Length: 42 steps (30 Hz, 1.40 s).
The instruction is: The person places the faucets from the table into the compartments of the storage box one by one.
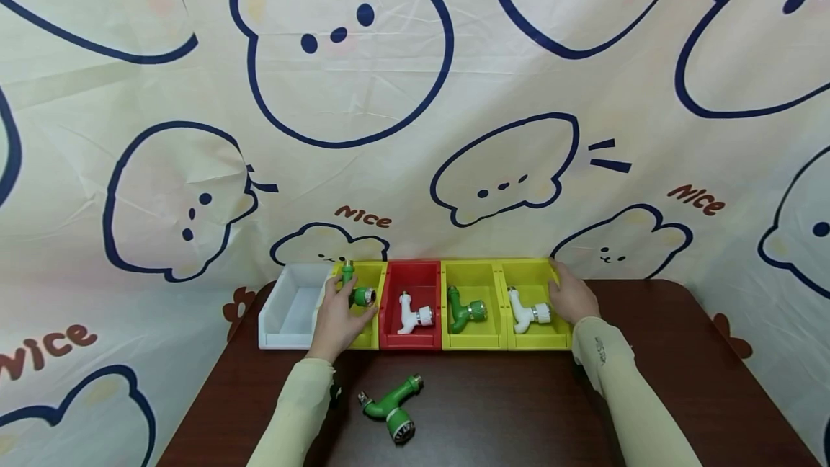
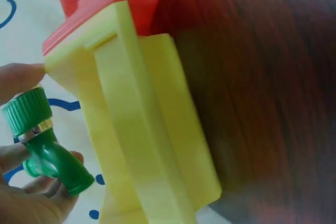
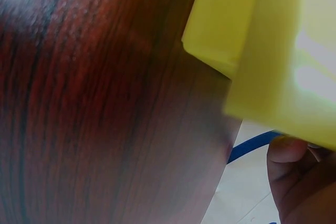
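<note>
My left hand [image 1: 338, 324] holds a green tap [image 1: 363, 297] in the left yellow bin [image 1: 369, 337]. Up close in the left wrist view, fingers surround that tap's green body, its ribbed knob facing up. At the row's far right, my right hand [image 1: 575, 295] grips the side wall of the end yellow bin [image 1: 559, 279]; in the right wrist view its fingertips are partly hidden by the bin. Another green tap [image 1: 392, 406] lies on the table in front of the row.
The red bin [image 1: 415, 276] holds a white tap [image 1: 413, 313]. Right of it, one yellow bin [image 1: 473, 276] has a green tap [image 1: 463, 310], and the end one a white tap [image 1: 527, 312]. A white bin [image 1: 292, 341] forms the left end. Behind hangs a printed cloth [image 1: 389, 186].
</note>
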Each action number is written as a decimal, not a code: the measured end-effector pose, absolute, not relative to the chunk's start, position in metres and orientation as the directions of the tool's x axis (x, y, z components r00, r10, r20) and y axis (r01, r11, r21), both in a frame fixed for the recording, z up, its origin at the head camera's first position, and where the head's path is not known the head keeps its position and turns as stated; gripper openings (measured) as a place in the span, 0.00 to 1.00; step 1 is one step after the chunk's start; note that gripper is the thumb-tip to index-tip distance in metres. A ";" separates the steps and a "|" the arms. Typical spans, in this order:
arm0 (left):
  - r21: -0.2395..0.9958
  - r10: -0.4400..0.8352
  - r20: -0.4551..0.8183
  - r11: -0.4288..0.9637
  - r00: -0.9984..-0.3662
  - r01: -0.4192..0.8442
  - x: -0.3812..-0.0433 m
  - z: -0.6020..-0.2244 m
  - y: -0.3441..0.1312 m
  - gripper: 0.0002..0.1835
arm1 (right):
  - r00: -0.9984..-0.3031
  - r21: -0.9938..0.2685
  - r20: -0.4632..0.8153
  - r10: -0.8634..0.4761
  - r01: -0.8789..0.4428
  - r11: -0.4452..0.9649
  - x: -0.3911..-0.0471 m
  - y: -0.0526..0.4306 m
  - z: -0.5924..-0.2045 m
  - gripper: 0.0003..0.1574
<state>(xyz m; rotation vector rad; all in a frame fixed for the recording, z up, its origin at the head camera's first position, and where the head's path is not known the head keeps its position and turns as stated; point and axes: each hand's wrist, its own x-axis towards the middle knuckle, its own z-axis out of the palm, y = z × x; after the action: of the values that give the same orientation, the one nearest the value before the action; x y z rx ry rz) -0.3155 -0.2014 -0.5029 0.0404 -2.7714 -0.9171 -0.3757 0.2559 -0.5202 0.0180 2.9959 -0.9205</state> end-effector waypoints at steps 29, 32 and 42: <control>0.494 -0.065 0.279 0.865 -0.958 0.085 -0.314 -0.517 -0.211 0.20 | -1.000 -0.558 0.014 0.008 -0.001 0.830 -0.375 0.257 -0.519 0.37; 0.491 -0.062 0.254 0.868 -0.965 0.073 -0.315 -0.519 -0.211 0.20 | -1.000 -0.565 0.006 0.010 0.005 0.825 -0.375 0.257 -0.520 0.37; 0.462 -0.037 0.214 0.884 -0.976 0.068 -0.321 -0.526 -0.212 0.20 | -1.000 -0.571 -0.007 0.015 0.017 0.821 -0.373 0.256 -0.519 0.37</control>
<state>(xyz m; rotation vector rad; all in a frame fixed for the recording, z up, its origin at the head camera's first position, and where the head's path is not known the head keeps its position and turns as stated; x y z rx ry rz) -0.3205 -0.2118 -0.5262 -0.0234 -2.8369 -0.7068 -0.3734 0.2560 -0.5187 0.0265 2.9954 -0.9384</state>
